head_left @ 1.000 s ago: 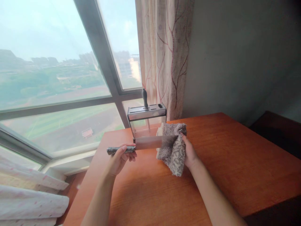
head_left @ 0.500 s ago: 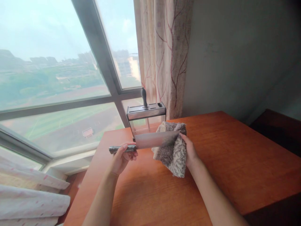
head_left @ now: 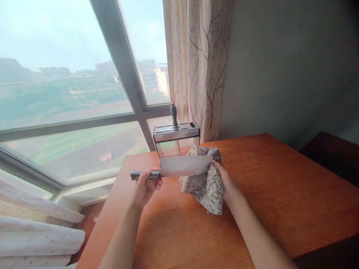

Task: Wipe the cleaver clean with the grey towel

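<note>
My left hand [head_left: 147, 186] is closed round the dark handle of a cleaver [head_left: 182, 166], holding it level above the table. The wide grey blade points right. A fluffy grey-and-white cloth [head_left: 214, 192] is gripped in my right hand [head_left: 225, 179], at the blade's far end. The cloth is folded about the tip and hangs below the blade, partly behind it. My right fingertips are partly hidden by the cloth.
Behind the blade, a knife block [head_left: 177, 131] with a metal top and clear sides stands on the brown wooden table [head_left: 275, 190], one black handle sticking up from it. A window [head_left: 67, 93] and a patterned curtain [head_left: 207, 71] are beyond; another curtain [head_left: 39, 239] hangs lower left.
The blade looks sharper and has shifted slightly left, with the cloth still at its tip. The whole view has moved a little. Both hands keep their holds.
</note>
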Action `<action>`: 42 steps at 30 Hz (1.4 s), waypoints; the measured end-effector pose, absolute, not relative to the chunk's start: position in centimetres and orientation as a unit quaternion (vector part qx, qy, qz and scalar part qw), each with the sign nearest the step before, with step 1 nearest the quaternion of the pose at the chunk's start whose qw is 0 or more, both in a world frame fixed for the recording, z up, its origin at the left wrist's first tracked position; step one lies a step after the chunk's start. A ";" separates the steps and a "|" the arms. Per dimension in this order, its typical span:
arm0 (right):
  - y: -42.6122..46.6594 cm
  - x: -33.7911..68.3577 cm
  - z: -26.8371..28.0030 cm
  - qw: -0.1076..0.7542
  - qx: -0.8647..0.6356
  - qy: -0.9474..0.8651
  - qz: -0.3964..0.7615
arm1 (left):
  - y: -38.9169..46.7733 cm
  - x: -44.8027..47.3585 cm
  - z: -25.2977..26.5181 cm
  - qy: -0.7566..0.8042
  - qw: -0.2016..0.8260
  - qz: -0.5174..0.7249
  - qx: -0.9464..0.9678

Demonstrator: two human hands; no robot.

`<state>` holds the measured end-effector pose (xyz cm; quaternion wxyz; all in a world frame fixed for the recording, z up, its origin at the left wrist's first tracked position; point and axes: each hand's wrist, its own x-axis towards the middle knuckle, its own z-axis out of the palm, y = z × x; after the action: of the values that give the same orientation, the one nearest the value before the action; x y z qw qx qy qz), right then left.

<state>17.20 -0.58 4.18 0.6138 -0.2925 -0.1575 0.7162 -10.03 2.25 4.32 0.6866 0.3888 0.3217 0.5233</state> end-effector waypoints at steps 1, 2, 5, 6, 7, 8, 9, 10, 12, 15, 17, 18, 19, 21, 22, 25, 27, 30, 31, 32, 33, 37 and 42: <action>-0.6 17.2 4.1 0.623 -0.290 -0.160 0.709 | 2.2 -9.8 4.3 0.316 0.691 0.526 0.383; -0.6 17.1 4.1 0.632 -0.287 -0.161 0.702 | 2.1 -9.6 4.4 0.310 0.694 0.530 0.377; -0.8 17.2 4.2 0.646 -0.278 -0.157 0.693 | 2.0 -8.9 4.3 0.297 0.701 0.543 0.354; -0.8 17.3 4.3 0.649 -0.276 -0.156 0.691 | 2.0 -8.6 4.2 0.296 0.704 0.547 0.343; -0.9 17.4 4.4 0.651 -0.273 -0.155 0.692 | 2.0 -8.4 4.2 0.296 0.707 0.550 0.332; -0.9 17.4 4.4 0.650 -0.270 -0.155 0.693 | 2.0 -8.2 4.1 0.296 0.710 0.553 0.320; -1.0 17.4 4.5 0.647 -0.267 -0.155 0.697 | 2.0 -7.9 4.0 0.297 0.713 0.556 0.307; -1.0 17.5 4.5 0.644 -0.264 -0.153 0.701 | 1.9 -7.6 3.9 0.296 0.717 0.558 0.294; -1.0 17.4 4.5 0.643 -0.256 -0.150 0.706 | 1.8 -7.0 3.7 0.293 0.725 0.560 0.273; -0.8 17.1 4.7 0.668 -0.231 -0.150 0.691 | 1.6 -6.1 3.7 0.283 0.743 0.552 0.251; -0.8 17.0 5.0 0.690 -0.211 -0.159 0.674 | 1.4 -5.6 3.8 0.276 0.749 0.551 0.243; -0.8 17.0 5.1 0.698 -0.201 -0.164 0.667 | 1.3 -5.4 3.8 0.273 0.750 0.553 0.240; -0.8 17.0 5.3 0.704 -0.192 -0.170 0.662 | 1.2 -5.2 3.8 0.272 0.748 0.557 0.239; -0.9 17.2 5.6 0.714 -0.176 -0.177 0.654 | 1.0 -4.9 3.9 0.272 0.743 0.563 0.238; -1.0 17.3 5.7 0.719 -0.168 -0.177 0.651 | 1.0 -4.7 4.0 0.273 0.741 0.565 0.239; -1.2 17.8 5.6 0.737 -0.154 -0.168 0.636 | 0.6 -4.1 4.1 0.273 0.737 0.568 0.243; -1.3 18.0 5.2 0.744 -0.147 -0.161 0.632 | 0.2 -3.5 4.2 0.272 0.740 0.563 0.247; -1.5 18.0 4.4 0.737 -0.137 -0.150 0.645 | -0.4 -2.5 4.2 0.266 0.754 0.544 0.255; -1.5 17.9 4.2 0.732 -0.135 -0.148 0.652 | -0.5 -2.2 4.1 0.263 0.757 0.539 0.257; -1.6 17.7 4.0 0.726 -0.135 -0.146 0.658 | -0.6 -2.0 4.0 0.263 0.759 0.535 0.260; -1.6 17.4 3.9 0.721 -0.136 -0.146 0.664 | -0.7 -1.8 3.8 0.265 0.759 0.534 0.262; -1.4 16.4 3.7 0.694 -0.165 -0.150 0.685 | -0.8 -1.5 3.2 0.287 0.741 0.539 0.280; -0.3 15.9 3.1 0.681 -0.239 -0.129 0.680 | -0.7 -1.6 2.8 0.308 0.703 0.548 0.334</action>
<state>15.93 -0.26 3.06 0.6806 -0.2395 -0.1293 0.6803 -1.60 -0.75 2.81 0.7025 0.3340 0.3082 0.5476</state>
